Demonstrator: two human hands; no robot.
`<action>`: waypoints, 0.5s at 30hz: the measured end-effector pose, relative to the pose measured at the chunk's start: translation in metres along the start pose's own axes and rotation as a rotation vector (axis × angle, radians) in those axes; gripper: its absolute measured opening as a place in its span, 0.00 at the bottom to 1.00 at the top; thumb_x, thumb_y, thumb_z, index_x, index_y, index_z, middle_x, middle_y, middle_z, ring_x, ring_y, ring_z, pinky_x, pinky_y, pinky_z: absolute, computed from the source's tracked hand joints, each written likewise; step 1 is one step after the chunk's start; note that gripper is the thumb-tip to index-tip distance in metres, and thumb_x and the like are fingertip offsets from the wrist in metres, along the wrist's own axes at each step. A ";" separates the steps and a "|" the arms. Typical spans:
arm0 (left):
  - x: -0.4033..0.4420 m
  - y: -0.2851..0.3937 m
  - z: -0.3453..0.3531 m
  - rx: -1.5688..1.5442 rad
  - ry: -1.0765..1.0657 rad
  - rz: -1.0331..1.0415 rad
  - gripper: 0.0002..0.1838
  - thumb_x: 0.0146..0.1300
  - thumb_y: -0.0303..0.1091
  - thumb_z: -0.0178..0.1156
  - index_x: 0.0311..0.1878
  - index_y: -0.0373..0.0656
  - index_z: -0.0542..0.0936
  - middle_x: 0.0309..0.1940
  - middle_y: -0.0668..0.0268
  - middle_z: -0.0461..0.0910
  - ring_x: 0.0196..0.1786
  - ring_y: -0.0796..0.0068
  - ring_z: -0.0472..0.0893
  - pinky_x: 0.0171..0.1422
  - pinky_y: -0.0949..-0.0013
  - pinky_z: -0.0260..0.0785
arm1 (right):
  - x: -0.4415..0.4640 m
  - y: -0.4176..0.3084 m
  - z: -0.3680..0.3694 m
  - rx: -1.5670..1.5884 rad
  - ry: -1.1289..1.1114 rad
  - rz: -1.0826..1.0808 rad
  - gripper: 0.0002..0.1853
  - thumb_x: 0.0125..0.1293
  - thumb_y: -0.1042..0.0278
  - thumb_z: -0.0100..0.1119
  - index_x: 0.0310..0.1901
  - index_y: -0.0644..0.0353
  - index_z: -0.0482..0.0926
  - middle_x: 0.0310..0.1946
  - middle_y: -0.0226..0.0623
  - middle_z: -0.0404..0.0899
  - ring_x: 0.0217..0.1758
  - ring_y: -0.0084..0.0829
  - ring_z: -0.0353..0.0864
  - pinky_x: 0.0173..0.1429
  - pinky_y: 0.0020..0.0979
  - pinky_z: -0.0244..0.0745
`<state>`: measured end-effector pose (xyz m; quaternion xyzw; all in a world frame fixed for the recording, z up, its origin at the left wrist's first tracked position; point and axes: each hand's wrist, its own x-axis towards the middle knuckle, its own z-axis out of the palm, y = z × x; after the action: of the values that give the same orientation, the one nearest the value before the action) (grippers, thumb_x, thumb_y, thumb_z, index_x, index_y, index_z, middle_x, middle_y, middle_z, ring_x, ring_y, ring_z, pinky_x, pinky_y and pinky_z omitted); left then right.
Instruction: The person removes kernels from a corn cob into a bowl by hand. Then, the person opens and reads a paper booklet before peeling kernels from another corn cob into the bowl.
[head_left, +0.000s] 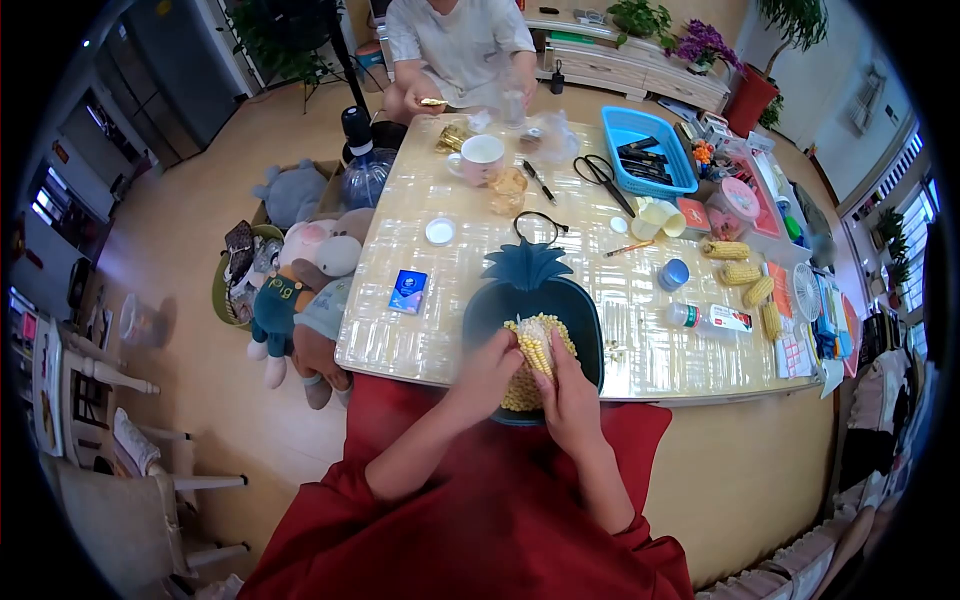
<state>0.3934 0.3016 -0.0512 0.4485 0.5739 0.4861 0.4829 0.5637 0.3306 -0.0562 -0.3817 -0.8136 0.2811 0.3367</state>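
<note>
A partly stripped corn cob is held between my two hands, above a dark teal pineapple-shaped bowl. Loose yellow kernels lie heaped in the bowl beneath it. My left hand is closed at the cob's left side, its fingertips against the kernels. On the right side, my right hand grips the cob with the thumb along its front. The cob's upper part shows pale, bare patches. Dark leaf shapes form the bowl's far end.
Several corn cobs lie at the table's right, near a white bottle. Scissors, a blue basket, a mug and a blue card box are on the table. Another person sits across.
</note>
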 end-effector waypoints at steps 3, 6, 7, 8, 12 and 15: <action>-0.001 -0.005 0.000 0.012 -0.038 -0.015 0.13 0.77 0.33 0.50 0.56 0.35 0.76 0.51 0.61 0.81 0.54 0.73 0.79 0.63 0.68 0.70 | 0.001 -0.001 0.000 0.035 0.015 0.012 0.30 0.78 0.62 0.54 0.77 0.59 0.61 0.63 0.53 0.77 0.59 0.55 0.81 0.57 0.43 0.79; -0.002 -0.001 -0.002 0.100 -0.045 -0.045 0.16 0.77 0.37 0.51 0.57 0.35 0.75 0.50 0.56 0.81 0.53 0.66 0.81 0.62 0.64 0.71 | 0.003 0.001 -0.002 0.062 0.019 0.039 0.28 0.80 0.59 0.50 0.76 0.60 0.62 0.64 0.53 0.76 0.61 0.56 0.80 0.60 0.44 0.78; -0.002 0.002 -0.001 0.134 -0.040 -0.057 0.17 0.77 0.39 0.51 0.57 0.34 0.75 0.50 0.54 0.82 0.53 0.62 0.82 0.61 0.63 0.71 | 0.003 -0.001 -0.002 0.084 0.004 0.070 0.28 0.81 0.59 0.49 0.76 0.61 0.62 0.66 0.54 0.75 0.63 0.55 0.79 0.63 0.42 0.76; -0.004 0.005 0.002 0.120 -0.006 -0.028 0.18 0.77 0.39 0.51 0.57 0.34 0.75 0.50 0.53 0.82 0.53 0.62 0.82 0.61 0.63 0.71 | 0.003 -0.003 -0.004 0.106 -0.009 0.101 0.28 0.81 0.58 0.47 0.76 0.62 0.62 0.67 0.54 0.74 0.65 0.54 0.78 0.66 0.41 0.74; -0.004 0.001 0.005 0.163 0.086 0.178 0.18 0.78 0.39 0.53 0.57 0.32 0.78 0.50 0.53 0.81 0.52 0.60 0.82 0.60 0.63 0.72 | 0.004 -0.007 -0.005 0.134 -0.034 0.158 0.28 0.82 0.58 0.45 0.76 0.62 0.62 0.68 0.55 0.74 0.67 0.54 0.78 0.69 0.39 0.72; -0.005 0.002 0.004 0.152 0.088 0.222 0.15 0.77 0.34 0.57 0.56 0.31 0.79 0.49 0.58 0.80 0.50 0.68 0.80 0.58 0.68 0.71 | 0.005 -0.010 -0.004 0.127 -0.015 0.145 0.27 0.83 0.58 0.44 0.76 0.61 0.63 0.66 0.55 0.76 0.65 0.53 0.80 0.67 0.39 0.73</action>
<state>0.3983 0.2971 -0.0490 0.5228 0.5766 0.5109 0.3649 0.5600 0.3302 -0.0453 -0.4155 -0.7667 0.3587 0.3328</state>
